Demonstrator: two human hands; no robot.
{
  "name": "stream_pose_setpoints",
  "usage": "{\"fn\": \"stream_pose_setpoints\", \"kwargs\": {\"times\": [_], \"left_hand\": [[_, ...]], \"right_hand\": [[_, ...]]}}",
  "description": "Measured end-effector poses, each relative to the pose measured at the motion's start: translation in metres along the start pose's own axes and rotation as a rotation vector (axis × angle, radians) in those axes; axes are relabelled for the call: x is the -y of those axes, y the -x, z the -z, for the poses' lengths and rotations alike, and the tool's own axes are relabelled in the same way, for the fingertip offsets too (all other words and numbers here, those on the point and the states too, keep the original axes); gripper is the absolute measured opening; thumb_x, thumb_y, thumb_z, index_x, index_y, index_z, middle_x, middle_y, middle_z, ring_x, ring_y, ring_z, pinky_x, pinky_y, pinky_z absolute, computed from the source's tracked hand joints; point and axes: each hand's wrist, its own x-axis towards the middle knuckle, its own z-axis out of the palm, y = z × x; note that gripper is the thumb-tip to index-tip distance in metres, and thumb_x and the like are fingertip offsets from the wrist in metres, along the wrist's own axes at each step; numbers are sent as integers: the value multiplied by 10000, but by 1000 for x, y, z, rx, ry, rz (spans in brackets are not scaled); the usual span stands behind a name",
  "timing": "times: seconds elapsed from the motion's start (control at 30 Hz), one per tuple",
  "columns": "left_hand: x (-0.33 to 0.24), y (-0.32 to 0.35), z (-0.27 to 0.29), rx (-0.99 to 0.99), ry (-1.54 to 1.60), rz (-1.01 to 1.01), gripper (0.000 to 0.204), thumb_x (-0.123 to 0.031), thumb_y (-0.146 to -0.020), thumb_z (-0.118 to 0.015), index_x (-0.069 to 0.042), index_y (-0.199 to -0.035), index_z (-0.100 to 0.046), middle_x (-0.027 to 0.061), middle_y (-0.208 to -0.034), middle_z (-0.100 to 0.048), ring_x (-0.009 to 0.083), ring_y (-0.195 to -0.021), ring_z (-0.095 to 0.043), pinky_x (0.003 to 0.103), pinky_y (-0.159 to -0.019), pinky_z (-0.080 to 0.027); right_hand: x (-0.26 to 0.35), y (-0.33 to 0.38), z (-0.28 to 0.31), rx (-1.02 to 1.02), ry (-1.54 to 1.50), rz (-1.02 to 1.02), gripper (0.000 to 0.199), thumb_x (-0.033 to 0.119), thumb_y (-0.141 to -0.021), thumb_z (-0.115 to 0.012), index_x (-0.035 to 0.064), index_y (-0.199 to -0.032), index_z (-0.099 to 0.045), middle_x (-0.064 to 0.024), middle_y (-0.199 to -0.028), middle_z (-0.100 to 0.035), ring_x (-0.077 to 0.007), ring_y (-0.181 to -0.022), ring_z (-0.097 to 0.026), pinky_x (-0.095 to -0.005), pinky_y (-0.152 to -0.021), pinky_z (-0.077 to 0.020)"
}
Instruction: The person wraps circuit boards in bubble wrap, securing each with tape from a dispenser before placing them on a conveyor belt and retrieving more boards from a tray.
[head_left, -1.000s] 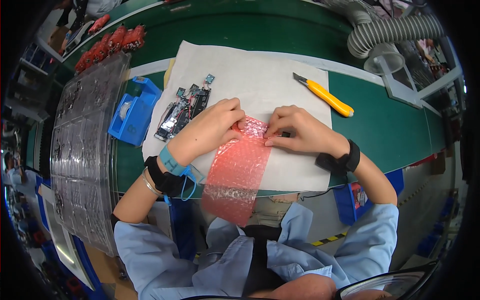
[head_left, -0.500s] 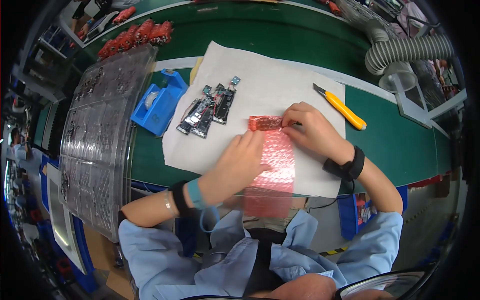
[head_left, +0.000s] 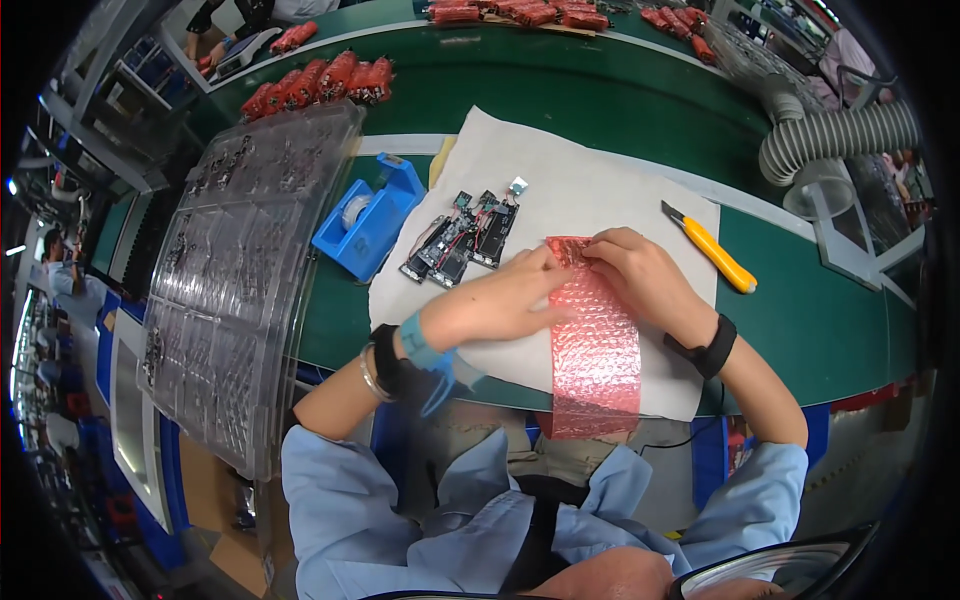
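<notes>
Whatever lies inside the pink bubble wrap (head_left: 592, 345) at its folded top end is covered by the left hand (head_left: 505, 300) and right hand (head_left: 640, 275); the wrap's lower end hangs past the desk (head_left: 840, 330) edge at six o'clock; parts in the clear trays (head_left: 235, 270) at nine o'clock are too small to tell.
</notes>
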Motion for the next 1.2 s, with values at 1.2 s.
{"fn": "stream_pose_setpoints", "kwargs": {"times": [1.2], "left_hand": [[-6,-61,-7,-304,-263,-195,283,-95,-883,-584,-1,-1148,-617,157,-981,-617,317,-869,-572,375,-801,-483]], "right_hand": [[21,43,-19,59,333,31,476,194,-892,-548,-101,-1264,-510,-241,-1270,-543,-337,-1206,-510,-415,-1075,-354]]}}
